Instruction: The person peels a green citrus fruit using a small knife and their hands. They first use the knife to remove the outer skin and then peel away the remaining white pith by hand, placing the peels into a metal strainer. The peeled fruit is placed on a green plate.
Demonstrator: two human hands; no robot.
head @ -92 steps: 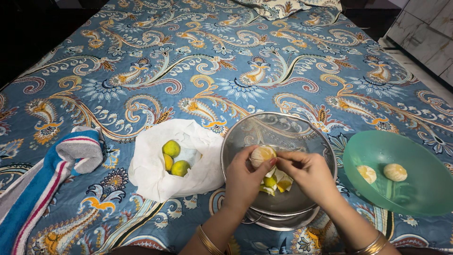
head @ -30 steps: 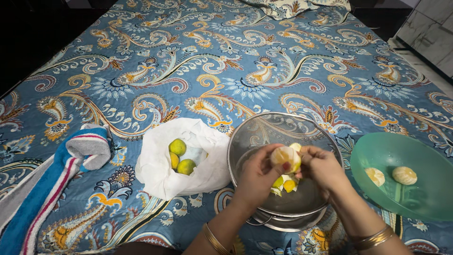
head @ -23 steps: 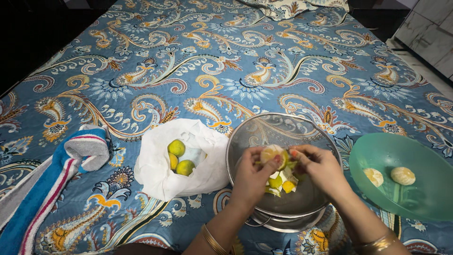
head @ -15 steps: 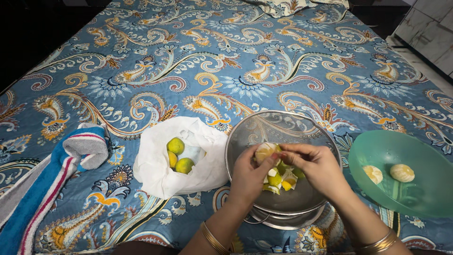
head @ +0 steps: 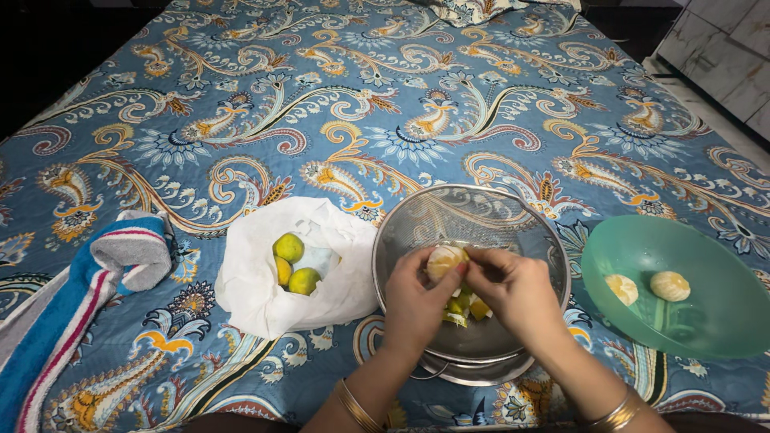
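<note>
Both hands (head: 465, 289) gripping peeled orange (head: 443, 261) over steel strainer (head: 417, 220), white bag (head: 249, 289) left

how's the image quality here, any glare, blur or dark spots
Head view: light falls evenly on the bedspread, while the top left corner goes to black. The metal strainer shows soft reflections, no harsh glare. The left hand, right hand and fruit look sharp, without motion blur. The bed's edges bow slightly, a wide-angle effect.
</note>
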